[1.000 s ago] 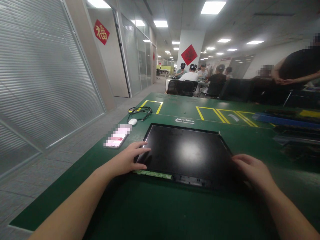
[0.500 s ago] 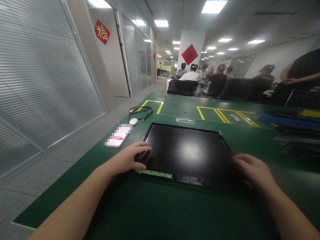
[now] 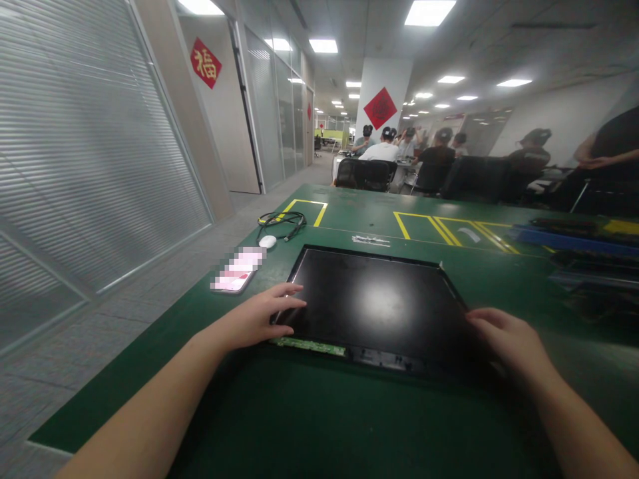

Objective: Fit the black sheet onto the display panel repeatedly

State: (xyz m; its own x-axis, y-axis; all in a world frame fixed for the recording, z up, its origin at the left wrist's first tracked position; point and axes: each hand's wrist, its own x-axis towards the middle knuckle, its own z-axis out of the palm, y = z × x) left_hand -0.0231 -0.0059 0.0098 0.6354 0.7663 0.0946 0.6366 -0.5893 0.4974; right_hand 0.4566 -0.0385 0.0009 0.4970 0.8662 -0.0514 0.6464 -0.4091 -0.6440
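Observation:
A black LCD display panel (image 3: 344,286) lies face up on the green table (image 3: 319,419), with a bright reflection on its screen. Along its near edge a strip of green circuit board (image 3: 312,346) is exposed. My left hand (image 3: 264,316) is at the panel's left edge, fingers spread over the screen's corner and thumb near the front edge. On the opposite side, the fingers of my right hand (image 3: 502,332) are pressed together around the right edge; the hand's underside is hidden.
Left of the panel are a phone (image 3: 237,273), a white mouse (image 3: 267,242) and a coiled black cable (image 3: 287,223). Yellow tape (image 3: 429,216) marks the table's far part. Dark parts and a blue piece (image 3: 544,238) lie at the right. Several people sit beyond; one stands at right.
The fingers of my left hand have lifted and spread slightly over the screen. My right hand and the panel stay nearly in place, and the view shifts a little.

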